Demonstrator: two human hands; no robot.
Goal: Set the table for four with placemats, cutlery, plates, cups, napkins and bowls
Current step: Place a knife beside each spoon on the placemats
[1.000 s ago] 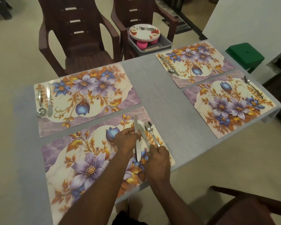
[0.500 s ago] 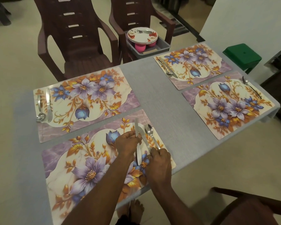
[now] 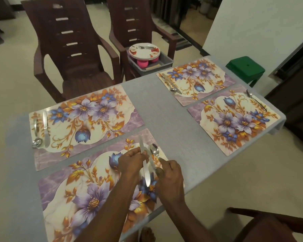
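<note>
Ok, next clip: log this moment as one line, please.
stage: cutlery on near placemat | left hand: holds knife | right hand: on spoon handle | plates: in tray on chair

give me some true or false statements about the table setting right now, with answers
1. Four placemats lie on the table. True.
2. The left hand holds a knife. True.
3. Plates already sit on every placemat. False: the plates are stacked in a grey bin on a chair.
4. The far left placemat carries a spoon and knife. True.
5. The right hand rests flat on the floor. False: it is at the cutlery over the near placemat.
</note>
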